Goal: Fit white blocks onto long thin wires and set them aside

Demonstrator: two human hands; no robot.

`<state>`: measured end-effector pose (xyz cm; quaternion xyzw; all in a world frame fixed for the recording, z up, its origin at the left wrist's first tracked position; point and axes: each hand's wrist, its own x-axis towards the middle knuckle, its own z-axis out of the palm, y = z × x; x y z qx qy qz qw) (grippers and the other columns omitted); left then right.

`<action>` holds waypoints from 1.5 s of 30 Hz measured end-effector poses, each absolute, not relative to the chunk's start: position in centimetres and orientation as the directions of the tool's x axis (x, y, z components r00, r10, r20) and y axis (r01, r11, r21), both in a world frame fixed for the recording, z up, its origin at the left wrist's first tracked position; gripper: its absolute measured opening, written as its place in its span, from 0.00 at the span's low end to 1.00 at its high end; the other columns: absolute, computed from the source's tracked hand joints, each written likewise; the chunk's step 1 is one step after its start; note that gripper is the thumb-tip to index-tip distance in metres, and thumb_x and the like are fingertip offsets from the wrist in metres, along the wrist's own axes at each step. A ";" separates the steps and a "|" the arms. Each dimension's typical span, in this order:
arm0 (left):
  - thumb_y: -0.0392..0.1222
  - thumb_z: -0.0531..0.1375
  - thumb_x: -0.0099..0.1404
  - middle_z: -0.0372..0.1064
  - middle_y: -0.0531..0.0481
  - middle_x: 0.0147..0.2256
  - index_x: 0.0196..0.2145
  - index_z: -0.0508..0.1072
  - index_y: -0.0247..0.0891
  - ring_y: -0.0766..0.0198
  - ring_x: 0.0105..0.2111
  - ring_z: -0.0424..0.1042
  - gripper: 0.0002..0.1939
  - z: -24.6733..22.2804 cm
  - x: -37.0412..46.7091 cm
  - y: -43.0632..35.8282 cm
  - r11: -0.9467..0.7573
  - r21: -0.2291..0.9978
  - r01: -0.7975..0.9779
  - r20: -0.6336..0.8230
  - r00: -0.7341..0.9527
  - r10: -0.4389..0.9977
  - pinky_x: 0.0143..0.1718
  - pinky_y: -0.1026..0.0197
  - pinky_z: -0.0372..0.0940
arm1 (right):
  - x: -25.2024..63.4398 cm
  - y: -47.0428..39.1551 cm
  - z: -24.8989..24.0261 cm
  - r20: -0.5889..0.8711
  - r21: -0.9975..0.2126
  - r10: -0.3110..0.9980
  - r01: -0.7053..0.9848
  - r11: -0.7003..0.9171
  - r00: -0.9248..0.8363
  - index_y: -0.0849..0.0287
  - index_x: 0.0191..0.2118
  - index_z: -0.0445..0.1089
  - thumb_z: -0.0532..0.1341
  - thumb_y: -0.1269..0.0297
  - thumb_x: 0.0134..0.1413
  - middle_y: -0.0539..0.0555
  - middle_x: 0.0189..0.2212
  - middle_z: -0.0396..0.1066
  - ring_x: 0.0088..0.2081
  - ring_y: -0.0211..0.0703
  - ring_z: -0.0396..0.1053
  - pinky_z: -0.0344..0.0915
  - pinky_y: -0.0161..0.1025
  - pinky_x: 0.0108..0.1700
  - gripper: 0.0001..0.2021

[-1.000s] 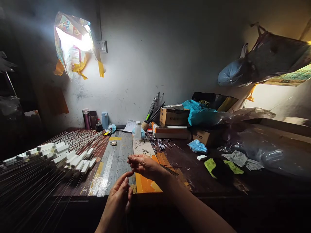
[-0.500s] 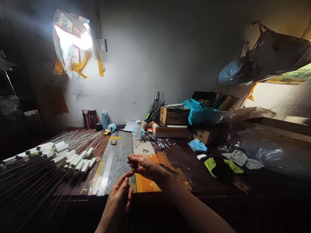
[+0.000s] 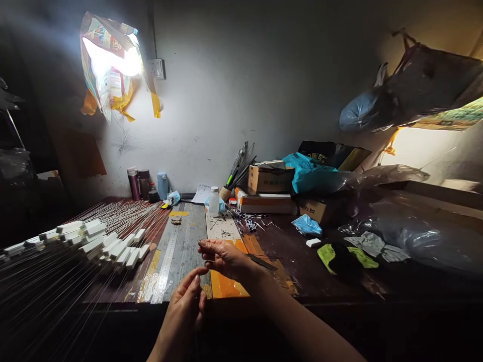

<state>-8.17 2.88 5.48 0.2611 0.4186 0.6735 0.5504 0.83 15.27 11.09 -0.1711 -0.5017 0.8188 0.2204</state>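
Note:
Over the front edge of the workbench, my left hand (image 3: 188, 296) is closed in a pinch, thumb against forefinger. Just above it and to the right, my right hand (image 3: 222, 259) pinches too, its fingertips pointing left. A very thin light line shows by the right fingers, but what either hand holds is too fine to name. Beneath them lie a grey board (image 3: 188, 241) and a sheet of orange tape (image 3: 228, 284). A steel ruler (image 3: 168, 261) runs along the board to the left. Close behind my right wrist is a dark flat blade-like tool (image 3: 262, 262).
White blocks (image 3: 113, 246) with many thin wires cover the left side. A clear bottle (image 3: 214, 202), a holder of thin rods (image 3: 225, 193) and cardboard boxes (image 3: 270, 178) stand at the back. Rightward lie a blue mask (image 3: 307, 225), a green-and-black cloth (image 3: 326, 259) and plastic bags (image 3: 426, 241).
Both hands keep nearly the same pose and place. A thin light line now shows by the right fingers. The view has shifted very slightly.

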 end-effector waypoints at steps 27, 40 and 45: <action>0.60 0.64 0.52 0.58 0.62 0.12 0.47 0.69 0.37 0.76 0.10 0.49 0.31 5.0 -8.3 3.2 -0.050 0.869 -0.492 -0.095 -0.265 0.959 0.12 0.72 0.42 | 0.6 14.6 10.7 -0.053 -0.907 0.609 -0.217 -0.361 -0.791 0.62 0.30 0.71 0.73 0.58 0.38 0.49 0.29 0.69 0.25 0.29 0.62 0.58 0.29 0.27 0.16; 0.60 0.64 0.51 0.58 0.63 0.11 0.46 0.68 0.37 0.76 0.07 0.50 0.31 4.4 -8.5 3.5 -0.063 0.855 -0.516 -0.072 -0.238 0.969 0.11 0.71 0.42 | 0.6 14.9 10.4 -0.061 -0.906 0.592 -0.204 -0.370 -0.804 0.62 0.29 0.71 0.73 0.58 0.39 0.49 0.29 0.67 0.24 0.29 0.59 0.57 0.30 0.27 0.15; 0.59 0.65 0.51 0.59 0.63 0.11 0.46 0.68 0.36 0.76 0.08 0.51 0.30 4.6 -8.5 3.4 -0.059 0.849 -0.526 -0.080 -0.238 0.968 0.11 0.72 0.42 | 0.5 14.9 10.3 -0.055 -0.916 0.602 -0.199 -0.347 -0.797 0.61 0.29 0.71 0.73 0.57 0.38 0.50 0.29 0.68 0.25 0.30 0.60 0.57 0.30 0.27 0.16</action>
